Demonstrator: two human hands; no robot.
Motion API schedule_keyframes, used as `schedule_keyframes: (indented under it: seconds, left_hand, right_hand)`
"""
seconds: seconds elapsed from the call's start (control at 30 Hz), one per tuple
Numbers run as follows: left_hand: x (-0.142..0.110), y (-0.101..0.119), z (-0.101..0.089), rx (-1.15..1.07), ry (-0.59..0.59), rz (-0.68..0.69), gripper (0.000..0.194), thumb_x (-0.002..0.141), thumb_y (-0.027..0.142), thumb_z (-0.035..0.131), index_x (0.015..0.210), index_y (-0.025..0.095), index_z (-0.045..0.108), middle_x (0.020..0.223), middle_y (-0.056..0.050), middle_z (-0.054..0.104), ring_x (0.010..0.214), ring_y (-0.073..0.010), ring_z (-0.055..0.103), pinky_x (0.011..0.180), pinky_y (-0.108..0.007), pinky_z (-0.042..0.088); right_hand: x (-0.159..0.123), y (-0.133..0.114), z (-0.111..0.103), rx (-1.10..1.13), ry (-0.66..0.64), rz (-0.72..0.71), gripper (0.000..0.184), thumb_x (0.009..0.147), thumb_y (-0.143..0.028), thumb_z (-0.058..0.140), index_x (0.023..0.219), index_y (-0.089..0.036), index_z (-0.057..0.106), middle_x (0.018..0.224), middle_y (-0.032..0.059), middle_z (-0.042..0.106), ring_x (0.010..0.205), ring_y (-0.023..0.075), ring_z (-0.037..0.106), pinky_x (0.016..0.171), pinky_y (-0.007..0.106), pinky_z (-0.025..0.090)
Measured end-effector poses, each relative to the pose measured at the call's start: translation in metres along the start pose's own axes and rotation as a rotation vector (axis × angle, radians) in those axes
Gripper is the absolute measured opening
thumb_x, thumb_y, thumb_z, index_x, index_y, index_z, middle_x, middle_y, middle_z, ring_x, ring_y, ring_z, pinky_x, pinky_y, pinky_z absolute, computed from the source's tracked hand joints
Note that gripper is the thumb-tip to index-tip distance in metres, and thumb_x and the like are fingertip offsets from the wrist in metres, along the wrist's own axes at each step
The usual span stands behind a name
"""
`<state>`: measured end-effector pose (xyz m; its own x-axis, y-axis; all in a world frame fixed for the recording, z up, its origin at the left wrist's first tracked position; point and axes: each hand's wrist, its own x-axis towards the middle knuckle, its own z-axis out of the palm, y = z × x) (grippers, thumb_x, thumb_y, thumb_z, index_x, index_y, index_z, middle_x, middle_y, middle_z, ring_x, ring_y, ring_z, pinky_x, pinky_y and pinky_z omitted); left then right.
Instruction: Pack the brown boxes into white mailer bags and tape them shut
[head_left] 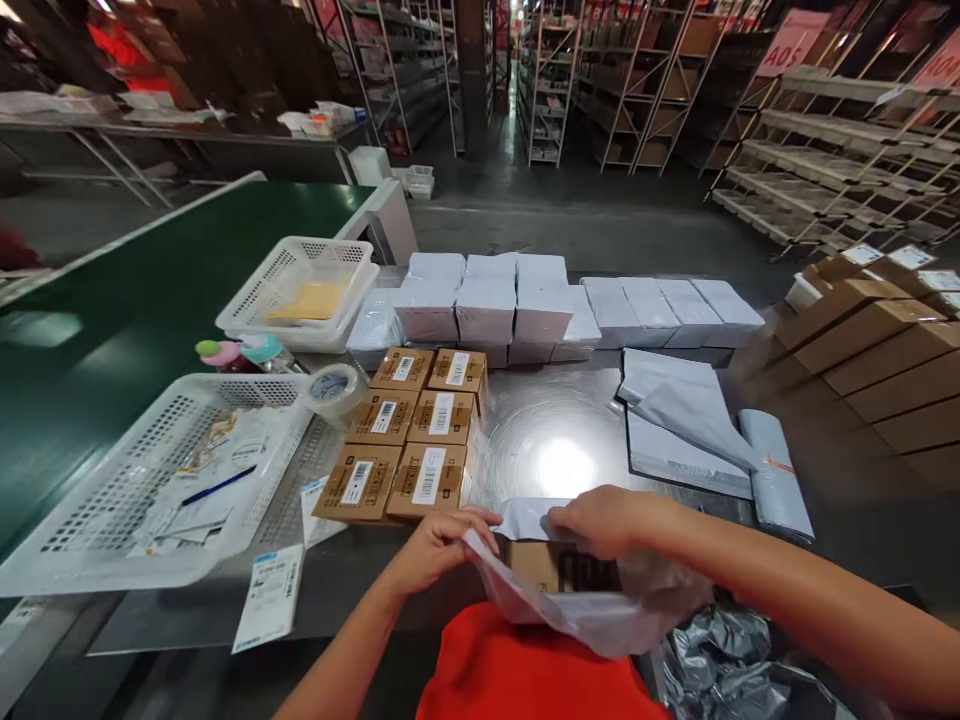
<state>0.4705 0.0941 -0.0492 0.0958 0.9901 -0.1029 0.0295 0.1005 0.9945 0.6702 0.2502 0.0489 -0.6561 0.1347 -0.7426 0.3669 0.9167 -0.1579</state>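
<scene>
My left hand (444,545) pinches the edge of a white plastic mailing bag (596,618) at the table's near edge. On the bag's other side, my right hand (609,520) is closed on its upper edge, with part of the plastic hidden under the palm. Between the hands, the bag's mouth gapes around a brown cardboard box (532,565) with large dark lettering; its lower part is covered by the bag. Just beyond my left hand stand several small brown cartons (411,432) with white barcode labels, packed side by side.
White baskets (180,570) and a tape roll (333,386) are at left, beside a green conveyor belt (150,265). Stacked white packs (487,290) line the table's back. Flat mailing bags (682,445) and a rolled bundle (776,470) lie right, near brown boxes (892,370).
</scene>
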Motion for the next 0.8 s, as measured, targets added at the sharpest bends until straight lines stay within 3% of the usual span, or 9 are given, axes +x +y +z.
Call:
schedule_keyframes:
  seconds: [0.1,0.2,0.3,0.4,0.5,0.67,0.8]
  left_hand:
    - [0.003,-0.001,0.002,-0.029,0.041,0.051,0.060,0.072,0.077,0.061,0.064,0.019,0.072,0.069,-0.010,0.066,0.101,-0.0290,0.063,0.091,-0.042,0.047]
    - [0.005,-0.005,0.002,-0.073,0.055,0.077,0.056,0.070,0.073,0.068,0.060,0.018,0.071,0.062,-0.005,0.058,0.085,-0.0239,0.059,0.086,-0.040,0.046]
    - [0.005,-0.010,0.003,-0.091,0.112,0.028,0.056,0.065,0.071,0.072,0.054,0.017,0.066,0.061,-0.002,0.053,0.071,-0.0180,0.052,0.074,-0.034,0.045]
    - [0.005,-0.013,0.005,-0.116,0.152,-0.009,0.049,0.063,0.060,0.078,0.052,0.016,0.061,0.064,-0.002,0.056,0.067,-0.0161,0.052,0.067,-0.030,0.043]
    - [0.005,-0.013,0.006,-0.144,0.160,-0.011,0.040,0.065,0.049,0.079,0.052,0.016,0.060,0.063,-0.001,0.056,0.065,-0.0150,0.052,0.066,-0.029,0.041]
    - [0.006,-0.008,0.004,-0.125,0.172,0.014,0.036,0.064,0.042,0.079,0.050,0.016,0.059,0.061,0.000,0.054,0.063,-0.0138,0.049,0.063,-0.027,0.038]
    - [0.005,-0.009,0.004,-0.069,0.161,0.055,0.035,0.066,0.040,0.079,0.051,0.015,0.059,0.064,-0.001,0.057,0.066,-0.0141,0.051,0.065,-0.027,0.039]
  right_hand:
    - [0.010,-0.006,-0.012,0.179,0.149,-0.065,0.023,0.088,-0.020,0.053,0.102,-0.019,0.071,0.096,0.0080,0.073,0.083,0.0210,0.066,0.066,0.028,0.040]
    - [0.026,-0.023,-0.018,0.561,0.333,-0.193,0.017,0.088,-0.018,0.053,0.093,-0.016,0.069,0.085,0.0027,0.069,0.077,0.0142,0.059,0.068,0.024,0.041]
    - [0.043,-0.041,-0.015,1.010,0.264,-0.262,0.005,0.082,-0.020,0.060,0.082,-0.016,0.063,0.069,-0.0047,0.057,0.063,0.0089,0.050,0.059,0.020,0.040]
    - [0.054,-0.051,-0.008,1.228,0.210,-0.280,0.020,0.072,-0.025,0.073,0.071,-0.017,0.055,0.061,-0.0079,0.052,0.057,0.0077,0.046,0.055,0.019,0.037]
    - [0.057,-0.055,-0.004,1.240,0.238,-0.270,0.026,0.065,-0.025,0.079,0.066,-0.017,0.054,0.059,-0.0084,0.051,0.058,0.0080,0.045,0.054,0.020,0.034]
    - [0.047,-0.065,-0.013,0.972,0.372,-0.087,0.017,0.063,-0.012,0.075,0.065,-0.016,0.059,0.060,-0.0084,0.052,0.057,0.0070,0.044,0.054,0.021,0.027]
    - [0.042,-0.070,-0.017,0.877,0.416,-0.046,0.015,0.060,-0.010,0.075,0.065,-0.017,0.062,0.059,-0.0085,0.053,0.056,0.0069,0.045,0.054,0.022,0.027]
